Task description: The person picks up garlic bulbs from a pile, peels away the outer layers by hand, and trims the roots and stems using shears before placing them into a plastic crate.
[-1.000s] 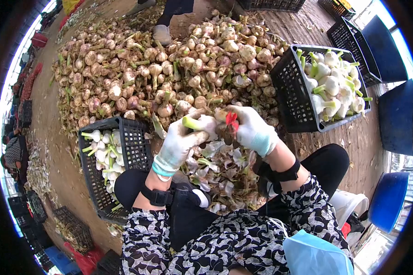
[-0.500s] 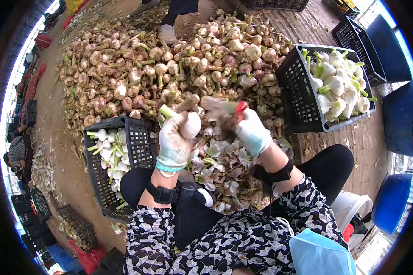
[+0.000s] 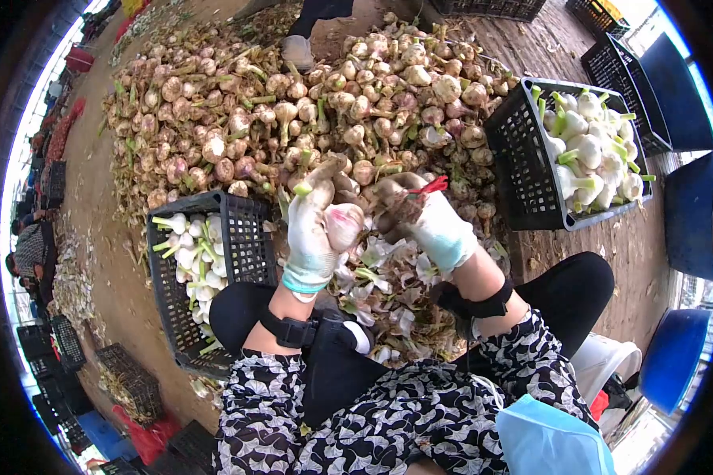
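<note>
My left hand (image 3: pixel 317 229), in a soiled white glove with a teal cuff, is closed around a garlic bulb (image 3: pixel 345 226). Its purple-streaked side faces right, and a cut green stem end shows by the fingers. Close by on the right, my right hand (image 3: pixel 436 226) is curled, its gloved fingertips dark with dirt. A red strip (image 3: pixel 429 187) sticks out at its fingers; what they grip is hidden. Beneath both hands lie loose garlic skins (image 3: pixel 380 277). Beyond them spreads a large heap of unpeeled garlic (image 3: pixel 238 119).
Black crates of cleaned white garlic stand at left (image 3: pixel 160 293) and right (image 3: pixel 523 158). Blue bins (image 3: pixel 673 356) line the right side, near a white bucket (image 3: pixel 602 360). Another person's shoe (image 3: pixel 297 52) is behind the heap. More crates (image 3: pixel 131 384) sit lower left.
The garlic bulb in my left hand now shows a purple-streaked side instead of a white one. My right hand, blurred before, is clearer and slightly lower. The view has shifted a little.
</note>
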